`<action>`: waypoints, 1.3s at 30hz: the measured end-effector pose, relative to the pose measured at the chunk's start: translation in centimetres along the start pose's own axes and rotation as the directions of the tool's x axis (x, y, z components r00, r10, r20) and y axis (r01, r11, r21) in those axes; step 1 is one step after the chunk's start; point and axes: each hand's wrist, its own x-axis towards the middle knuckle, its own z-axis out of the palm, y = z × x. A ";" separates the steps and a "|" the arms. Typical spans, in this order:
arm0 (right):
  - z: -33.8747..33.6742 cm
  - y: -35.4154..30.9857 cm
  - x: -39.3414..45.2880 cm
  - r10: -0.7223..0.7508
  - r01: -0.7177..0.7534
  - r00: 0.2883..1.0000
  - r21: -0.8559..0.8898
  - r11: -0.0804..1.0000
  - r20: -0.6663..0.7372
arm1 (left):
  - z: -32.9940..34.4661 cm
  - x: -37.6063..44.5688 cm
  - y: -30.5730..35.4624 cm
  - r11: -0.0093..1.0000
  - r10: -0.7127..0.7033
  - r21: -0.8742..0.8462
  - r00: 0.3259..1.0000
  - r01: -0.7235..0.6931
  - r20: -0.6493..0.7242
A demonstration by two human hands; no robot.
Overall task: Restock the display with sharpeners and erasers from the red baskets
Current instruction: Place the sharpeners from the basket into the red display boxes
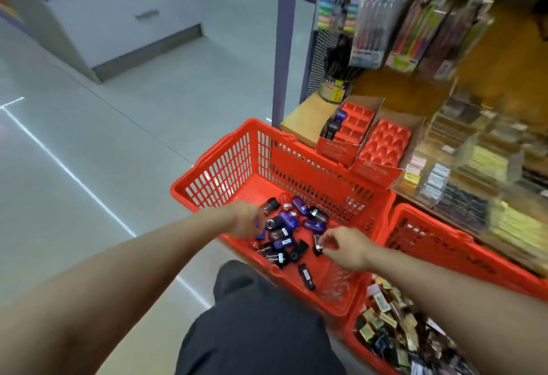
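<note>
On the shelf (299,121) beside us stand two red trays (382,143), nearly bare. Below, one basket (225,164) holds purple and black sharpeners (284,220); a second basket (421,235) holds erasers (391,324). Our left hand (244,220) grips a blue sharpener; our right hand (345,245) pinches a black one.

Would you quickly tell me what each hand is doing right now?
Left hand: curled around a blue sharpener over the red basket.
Right hand: pinching a dark sharpener between fingertips.
</note>
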 end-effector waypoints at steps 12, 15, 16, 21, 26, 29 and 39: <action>4.1 1.6 9.8 0.169 -0.170 0.984 0.011 0.985 0.053 | 0.5 6.2 -1.1 0.994 0.030 -0.102 0.999 -0.032 -0.024; 7.6 2.6 12.9 0.270 -0.273 0.957 0.011 0.962 0.101 | 1.0 9.9 -2.5 0.993 0.013 -0.117 1.000 -0.013 0.006; 8.9 2.9 13.7 0.304 -0.305 0.944 -0.012 0.952 0.129 | 1.3 11.1 -2.6 0.992 0.012 -0.123 1.000 -0.012 -0.005; 14.2 3.4 14.8 0.440 -0.428 0.881 -0.104 0.898 0.175 | 2.7 15.4 -1.7 0.961 -0.010 -0.276 1.000 0.001 -0.030; 9.2 2.5 16.2 0.325 -0.349 0.914 0.060 0.935 0.244 | 3.2 16.2 -0.9 0.757 -0.028 -0.653 0.999 -0.006 -0.042; 2.9 2.0 15.4 0.160 -0.366 0.930 0.794 0.485 0.330 | 2.6 15.2 -0.7 0.372 -0.128 -0.928 0.989 -0.019 -0.072; 0.6 1.0 15.6 -0.118 -0.157 0.983 0.978 -0.137 0.141 | 3.3 12.7 0.0 -0.170 -0.017 -0.919 0.934 -0.355 -0.358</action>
